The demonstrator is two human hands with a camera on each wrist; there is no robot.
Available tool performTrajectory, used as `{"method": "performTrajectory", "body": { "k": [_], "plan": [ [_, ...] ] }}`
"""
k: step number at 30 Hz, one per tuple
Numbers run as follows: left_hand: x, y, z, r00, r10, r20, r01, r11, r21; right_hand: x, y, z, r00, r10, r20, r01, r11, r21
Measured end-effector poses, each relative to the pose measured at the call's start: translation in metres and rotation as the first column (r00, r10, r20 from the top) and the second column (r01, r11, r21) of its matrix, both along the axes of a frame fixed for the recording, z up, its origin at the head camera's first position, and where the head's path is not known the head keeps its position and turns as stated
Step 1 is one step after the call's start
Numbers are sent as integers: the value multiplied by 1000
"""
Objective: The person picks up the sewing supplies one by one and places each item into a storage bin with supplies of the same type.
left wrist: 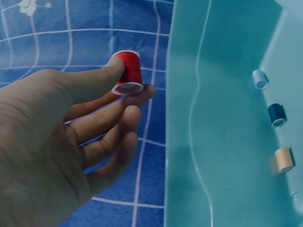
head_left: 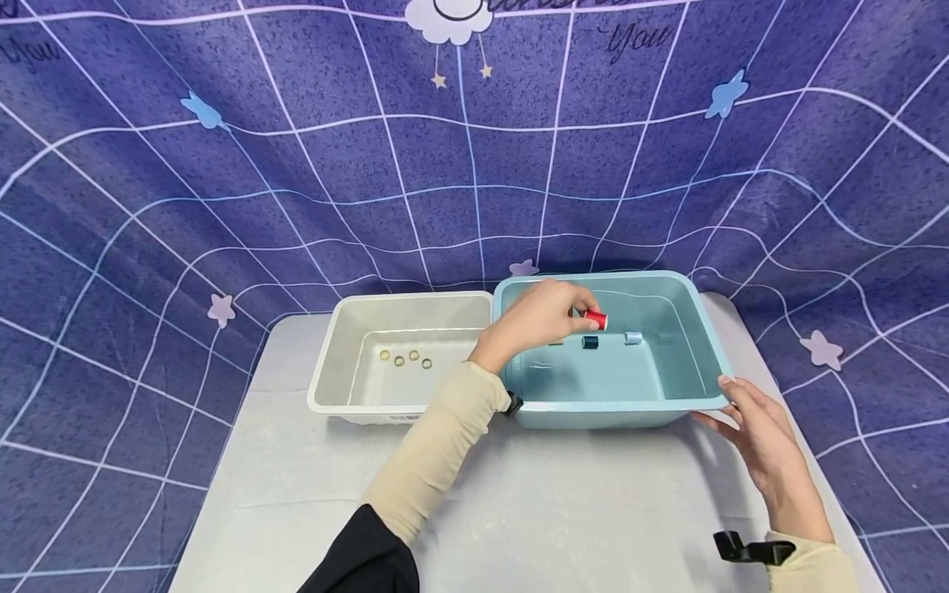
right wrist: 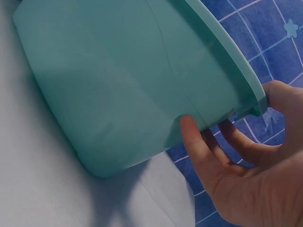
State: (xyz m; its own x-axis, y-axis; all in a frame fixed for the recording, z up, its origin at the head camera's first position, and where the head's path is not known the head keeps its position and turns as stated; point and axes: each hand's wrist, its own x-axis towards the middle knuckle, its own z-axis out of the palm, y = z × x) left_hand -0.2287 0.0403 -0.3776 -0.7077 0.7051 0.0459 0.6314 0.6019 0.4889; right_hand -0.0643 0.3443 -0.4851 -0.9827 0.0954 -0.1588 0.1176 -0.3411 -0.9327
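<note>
My left hand point(head_left: 544, 315) pinches a red thread spool point(left wrist: 132, 71) between thumb and fingertips, above the blue bin point(head_left: 593, 418). On that bin's floor lie a pale blue spool point(head_left: 633, 338), a dark teal spool point(head_left: 590, 342) and a tan spool point(left wrist: 284, 159); the left hand mostly covers the tan one in the head view. My right hand point(head_left: 764, 428) grips the near right corner of the bin, its thumb at the rim point(right wrist: 259, 92) and its fingertips against the outer wall.
A white bin point(head_left: 320, 387) stands to the left against the blue one, with several small yellowish rings point(head_left: 413, 356) on its floor. Both bins sit on a table with a pale cover point(head_left: 593, 511). Behind hangs a purple-blue grid-patterned cloth point(head_left: 511, 156).
</note>
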Motion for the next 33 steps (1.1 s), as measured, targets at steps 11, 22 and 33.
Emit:
{"method": "performTrajectory", "body": {
  "k": [11,22,33],
  "plan": [
    [-21,26,-11,1000,-27,5,27,996,-89,0,-2,2,1000,1,7,-1,1000,2],
    [-40,46,-41,991,-127,44,133,968,-211,0,-1,0,1000,12,-1,-12,1000,10],
    [-51,56,-71,984,-167,66,180,923,-340,0,-1,0,1000,1,-1,-1,1000,18]
  ]
}}
